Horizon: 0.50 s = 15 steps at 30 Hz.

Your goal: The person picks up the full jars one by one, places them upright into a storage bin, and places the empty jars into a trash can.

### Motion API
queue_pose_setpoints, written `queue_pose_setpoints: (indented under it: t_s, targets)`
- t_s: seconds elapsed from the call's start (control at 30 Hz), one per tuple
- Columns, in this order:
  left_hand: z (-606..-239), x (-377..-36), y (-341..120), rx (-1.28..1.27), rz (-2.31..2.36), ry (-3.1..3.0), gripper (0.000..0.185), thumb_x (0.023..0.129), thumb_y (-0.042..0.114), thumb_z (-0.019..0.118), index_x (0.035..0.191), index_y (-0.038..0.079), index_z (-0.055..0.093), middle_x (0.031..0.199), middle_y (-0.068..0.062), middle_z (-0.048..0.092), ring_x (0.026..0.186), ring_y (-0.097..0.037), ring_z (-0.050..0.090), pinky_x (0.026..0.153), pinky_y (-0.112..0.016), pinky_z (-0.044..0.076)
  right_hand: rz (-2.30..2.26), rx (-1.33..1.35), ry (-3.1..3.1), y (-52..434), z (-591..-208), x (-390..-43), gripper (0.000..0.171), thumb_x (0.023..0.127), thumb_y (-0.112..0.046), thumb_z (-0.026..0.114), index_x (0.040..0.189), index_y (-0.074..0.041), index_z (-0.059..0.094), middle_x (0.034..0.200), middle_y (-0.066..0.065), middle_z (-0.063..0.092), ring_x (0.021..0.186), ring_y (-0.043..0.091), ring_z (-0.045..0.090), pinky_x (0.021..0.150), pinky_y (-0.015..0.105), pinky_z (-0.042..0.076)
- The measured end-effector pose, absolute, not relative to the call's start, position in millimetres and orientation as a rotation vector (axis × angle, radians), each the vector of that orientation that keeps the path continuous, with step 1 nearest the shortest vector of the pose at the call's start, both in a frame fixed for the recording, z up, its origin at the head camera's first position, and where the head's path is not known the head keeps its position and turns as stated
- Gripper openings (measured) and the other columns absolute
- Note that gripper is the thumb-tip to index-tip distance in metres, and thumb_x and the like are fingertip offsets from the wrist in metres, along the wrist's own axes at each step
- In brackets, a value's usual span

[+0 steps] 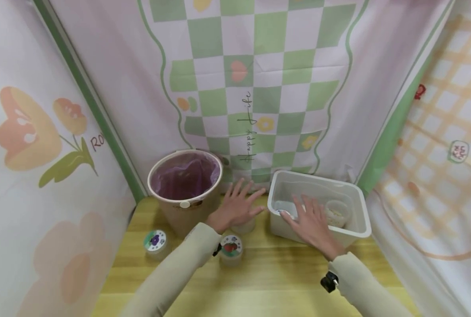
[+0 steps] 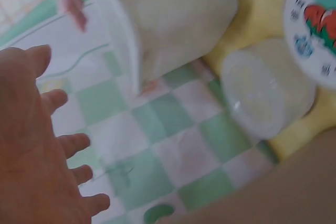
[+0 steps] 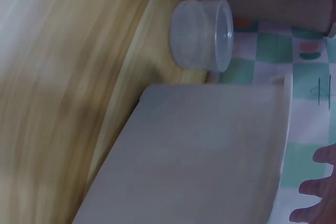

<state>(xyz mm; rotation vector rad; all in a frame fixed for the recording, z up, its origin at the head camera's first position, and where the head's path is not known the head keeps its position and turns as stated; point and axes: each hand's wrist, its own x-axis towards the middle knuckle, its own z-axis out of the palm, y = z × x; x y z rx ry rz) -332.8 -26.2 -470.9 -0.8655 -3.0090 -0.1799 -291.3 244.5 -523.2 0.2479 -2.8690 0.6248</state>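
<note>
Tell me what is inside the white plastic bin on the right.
Inside the white bin sits one small clear cup with pale contents. The right hand hovers open over the near corner, hiding part of the bin's floor; something round shows at its fingertips, unclear what.

A round bin with a purple bag inside stands at the back of the yellow wooden surface. Two small cups with picture lids sit in front: one with a purple picture, one with a red picture. A green and white checked cloth hangs behind.
</note>
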Motion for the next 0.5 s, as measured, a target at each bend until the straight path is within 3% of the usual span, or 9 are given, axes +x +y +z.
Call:
queue_pose_setpoints:
  t_s: [0.23, 0.5]
  targets:
    - [-429.6, -325.6, -63.6, -0.831, -0.318, -3.035, 0.065, 0.114, 0.064, 0.034, 0.174, 0.039, 0.027, 0.186, -0.005, 0.010, 0.172, -0.039, -0.005, 0.138, -0.064, 0.000, 0.642, 0.278, -2.894, 218.3, -514.0, -289.7, 0.085, 0.109, -0.066, 0.050, 0.170, -0.009, 0.034, 0.176, 0.030, 0.023, 0.161, 0.060, 0.016, 0.130, 0.078, 0.007]
    - [-416.0, -326.4, -120.7, -0.714, -0.402, -3.001, 0.065, 0.115, 0.062, 0.036, 0.174, 0.035, 0.029, 0.185, -0.012, 0.011, 0.171, -0.043, -0.004, 0.136, -0.065, -0.006, 0.686, 0.307, -2.897, 186.4, -514.7, -289.0, 0.087, 0.107, -0.066, 0.054, 0.171, -0.011, 0.034, 0.179, 0.025, 0.020, 0.165, 0.055, 0.009, 0.133, 0.075, 0.005]
